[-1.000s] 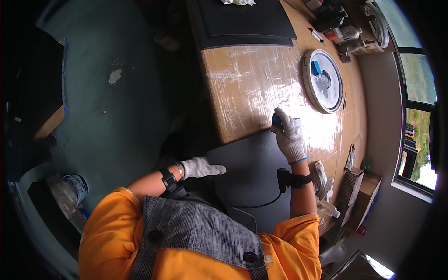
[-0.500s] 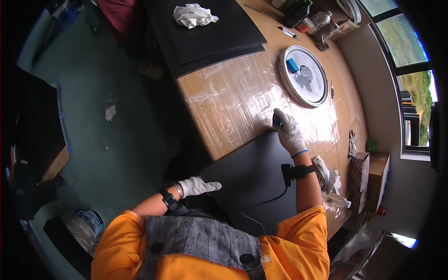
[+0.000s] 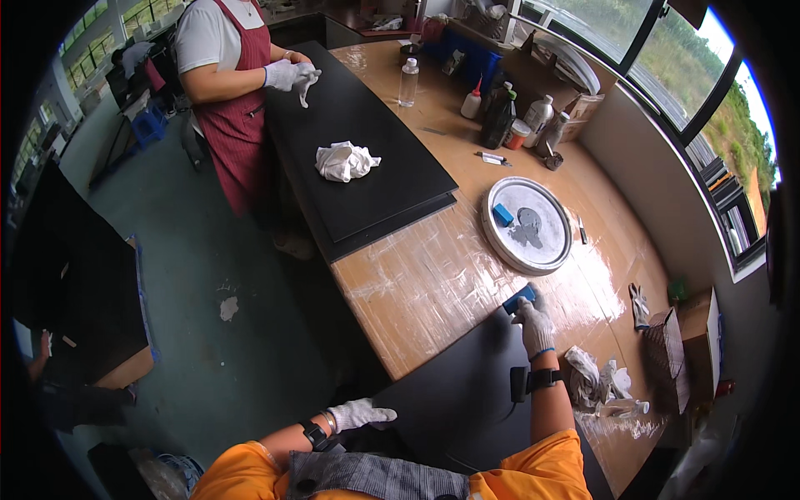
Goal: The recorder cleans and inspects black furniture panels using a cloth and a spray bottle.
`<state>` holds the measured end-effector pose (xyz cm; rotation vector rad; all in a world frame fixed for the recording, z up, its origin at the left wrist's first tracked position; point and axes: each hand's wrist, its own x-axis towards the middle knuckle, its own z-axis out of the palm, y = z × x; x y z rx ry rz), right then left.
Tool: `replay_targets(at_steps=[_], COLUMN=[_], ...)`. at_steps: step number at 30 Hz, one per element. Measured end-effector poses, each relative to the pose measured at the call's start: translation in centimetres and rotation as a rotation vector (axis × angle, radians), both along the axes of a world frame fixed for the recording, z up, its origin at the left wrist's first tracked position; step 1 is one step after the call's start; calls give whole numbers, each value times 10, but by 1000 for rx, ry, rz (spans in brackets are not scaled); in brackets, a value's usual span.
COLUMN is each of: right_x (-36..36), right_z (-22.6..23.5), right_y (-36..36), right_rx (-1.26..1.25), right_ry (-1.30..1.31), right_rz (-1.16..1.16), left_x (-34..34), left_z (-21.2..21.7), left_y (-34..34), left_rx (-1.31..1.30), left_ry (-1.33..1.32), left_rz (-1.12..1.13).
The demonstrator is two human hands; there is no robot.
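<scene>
My right hand [image 3: 537,327], in a whitish knit glove, grips a small blue block [image 3: 518,298] at the far edge of a black panel [image 3: 458,383]. The panel lies in front of me, partly over the table. My left hand [image 3: 360,413], gloved too, rests at the panel's left edge with fingers stretched out and nothing in them. Beyond my right hand sits a round whitish lid [image 3: 493,240] with a raised rim. On it are a grey wet patch and a second blue block [image 3: 502,214].
Two stacked black panels [image 3: 375,183] carry a crumpled white cloth [image 3: 346,161]. A person in a red apron [image 3: 233,150] stands beside them, holding a white cloth. Bottles [image 3: 500,117] line the table's far right. Rags [image 3: 587,379] and a glove [image 3: 639,307] lie at right.
The view has tilted up, bringing the co-worker and far bottles into sight. My right hand stays near the panel's far edge, now showing more of the blue block.
</scene>
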<state>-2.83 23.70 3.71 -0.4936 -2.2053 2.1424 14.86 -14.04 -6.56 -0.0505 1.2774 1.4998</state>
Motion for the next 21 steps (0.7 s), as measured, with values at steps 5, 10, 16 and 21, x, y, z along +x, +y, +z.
replay_targets(at_steps=[5,10,16,21], right_x=[35,54,60,68], right_z=[-21,-39,-50,-82], right_y=[-4,3,2,17], right_rx=[-409,-623,-649,-754], right_ry=[-47,-1,42,125], right_rz=[-169,-188,-203,-211], left_x=[-5,-21,-11,1], left_z=[-2,14,3,-3], left_y=[-20,-21,-20,-22], left_rx=[80,64,99,172], left_ry=[-25,-86,-101,-140], left_rz=[126,329,356,371])
